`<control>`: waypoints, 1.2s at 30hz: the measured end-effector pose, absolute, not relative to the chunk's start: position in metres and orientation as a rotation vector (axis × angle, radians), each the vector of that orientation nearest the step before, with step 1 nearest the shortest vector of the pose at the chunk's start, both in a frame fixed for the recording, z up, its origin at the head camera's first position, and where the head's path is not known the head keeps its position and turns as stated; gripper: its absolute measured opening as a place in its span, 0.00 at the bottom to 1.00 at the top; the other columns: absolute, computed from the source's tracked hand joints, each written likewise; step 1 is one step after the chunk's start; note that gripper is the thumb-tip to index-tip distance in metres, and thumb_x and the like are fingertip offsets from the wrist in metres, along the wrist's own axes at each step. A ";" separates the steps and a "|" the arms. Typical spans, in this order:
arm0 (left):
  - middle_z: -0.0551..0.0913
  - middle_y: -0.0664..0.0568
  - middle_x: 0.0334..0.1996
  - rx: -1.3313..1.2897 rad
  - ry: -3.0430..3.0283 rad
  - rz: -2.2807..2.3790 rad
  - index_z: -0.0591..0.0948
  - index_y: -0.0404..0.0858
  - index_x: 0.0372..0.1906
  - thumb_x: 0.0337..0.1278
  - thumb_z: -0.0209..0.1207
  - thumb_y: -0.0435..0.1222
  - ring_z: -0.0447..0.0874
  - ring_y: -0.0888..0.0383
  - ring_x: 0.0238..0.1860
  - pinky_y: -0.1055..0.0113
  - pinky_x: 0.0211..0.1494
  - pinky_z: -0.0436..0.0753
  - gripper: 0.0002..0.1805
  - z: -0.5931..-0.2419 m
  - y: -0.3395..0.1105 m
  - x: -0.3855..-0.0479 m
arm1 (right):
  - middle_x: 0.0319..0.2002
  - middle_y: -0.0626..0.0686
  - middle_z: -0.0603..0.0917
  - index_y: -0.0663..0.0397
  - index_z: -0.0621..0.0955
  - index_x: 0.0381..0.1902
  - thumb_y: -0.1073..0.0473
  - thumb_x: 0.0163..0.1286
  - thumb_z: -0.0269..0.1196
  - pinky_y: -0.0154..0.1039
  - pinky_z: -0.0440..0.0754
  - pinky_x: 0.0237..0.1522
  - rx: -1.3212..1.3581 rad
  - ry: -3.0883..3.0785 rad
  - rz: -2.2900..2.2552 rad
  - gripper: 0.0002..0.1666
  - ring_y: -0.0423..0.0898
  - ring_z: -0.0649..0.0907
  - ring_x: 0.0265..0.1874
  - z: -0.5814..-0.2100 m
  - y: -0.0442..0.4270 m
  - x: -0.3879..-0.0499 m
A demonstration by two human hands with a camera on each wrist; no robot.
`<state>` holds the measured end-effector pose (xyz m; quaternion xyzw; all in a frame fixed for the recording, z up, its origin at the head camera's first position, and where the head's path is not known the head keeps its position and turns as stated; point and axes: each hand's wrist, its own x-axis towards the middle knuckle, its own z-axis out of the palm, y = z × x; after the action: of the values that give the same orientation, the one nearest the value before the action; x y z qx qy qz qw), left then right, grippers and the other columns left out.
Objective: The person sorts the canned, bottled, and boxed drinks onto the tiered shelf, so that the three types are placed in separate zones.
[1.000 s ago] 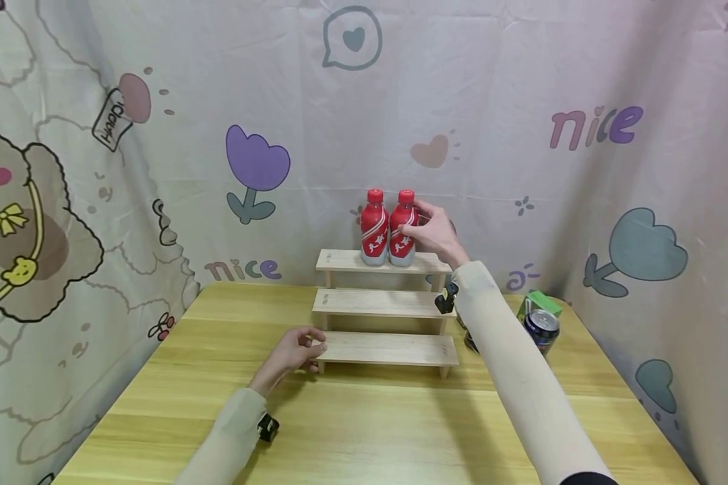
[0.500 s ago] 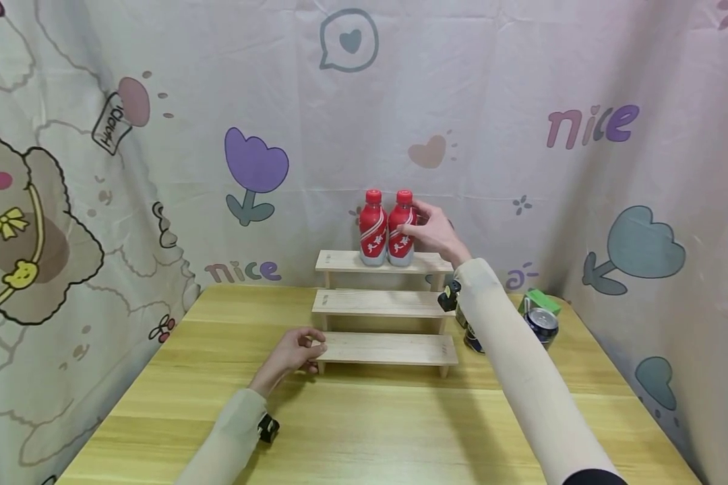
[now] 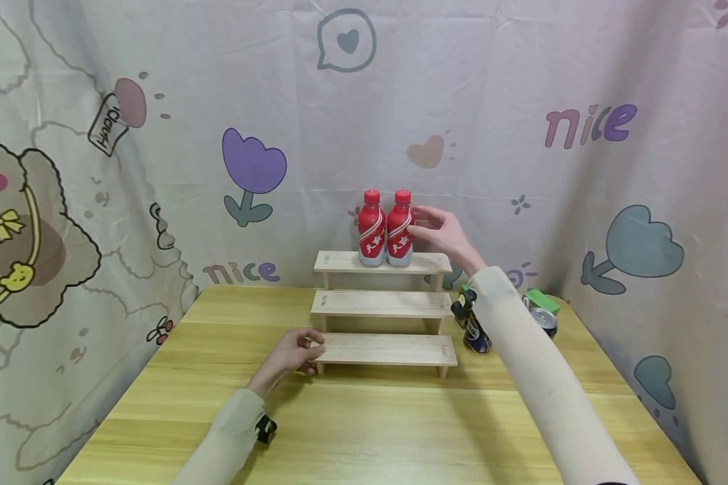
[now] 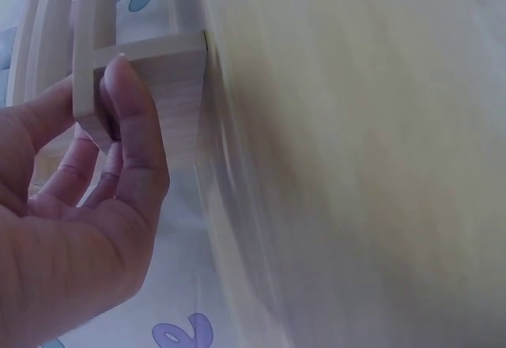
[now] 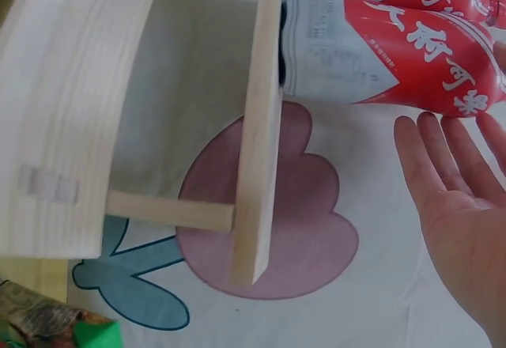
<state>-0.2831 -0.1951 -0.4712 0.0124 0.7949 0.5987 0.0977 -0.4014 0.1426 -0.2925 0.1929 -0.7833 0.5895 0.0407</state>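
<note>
My left hand (image 3: 294, 350) pinches the left edge of the bottom shelf (image 3: 388, 349). My right hand (image 3: 445, 234) has fingers loosely spread by the right bottle (image 3: 400, 232), which stands beside the left bottle (image 3: 371, 232) near the front edge of the top shelf (image 3: 429, 263); whether they touch it, I cannot tell. My right sleeve (image 3: 540, 364) partly hides a can (image 3: 544, 320) near the right edge of the bench (image 3: 364, 438)

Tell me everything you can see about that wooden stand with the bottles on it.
The wooden stand looks like pale, unpainted wood with a fine grain. Three flat boards climb like steps toward the back, on short legs; darker marks show near the boards' ends. It stands upright on the table, in front of a patterned curtain. Two red bottles stand side by side on its top board. The left-hand grip holds the left end of the lowest board.
</note>
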 end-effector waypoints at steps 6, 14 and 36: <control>0.67 0.53 0.25 0.043 2.360 1.761 0.79 0.30 0.46 0.60 0.63 0.29 0.75 0.59 0.19 0.62 0.25 0.86 0.11 -0.472 -0.195 -0.283 | 0.65 0.58 0.76 0.55 0.71 0.68 0.56 0.67 0.67 0.46 0.76 0.65 0.597 -2.407 1.844 0.33 0.53 0.76 0.64 -0.302 0.158 -0.392; 0.70 0.52 0.23 0.095 2.381 1.732 0.78 0.31 0.49 0.61 0.63 0.32 0.75 0.59 0.20 0.63 0.24 0.83 0.14 -0.474 -0.199 -0.285 | 0.63 0.65 0.76 0.64 0.72 0.65 0.59 0.67 0.66 0.42 0.84 0.54 0.613 -2.385 1.888 0.31 0.47 0.83 0.53 -0.314 0.175 -0.381; 0.67 0.52 0.24 0.071 2.378 1.741 0.78 0.35 0.50 0.61 0.63 0.31 0.77 0.57 0.21 0.60 0.25 0.85 0.14 -0.472 -0.197 -0.284 | 0.63 0.63 0.77 0.60 0.74 0.63 0.52 0.70 0.64 0.53 0.76 0.63 0.404 -2.617 1.713 0.28 0.41 0.82 0.51 -0.345 0.229 -0.341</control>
<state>-0.2838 -0.1966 -0.4717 0.0239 0.8029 0.5877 0.0968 -0.3410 0.2292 -0.3452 0.1279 -0.8299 0.5431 -0.0062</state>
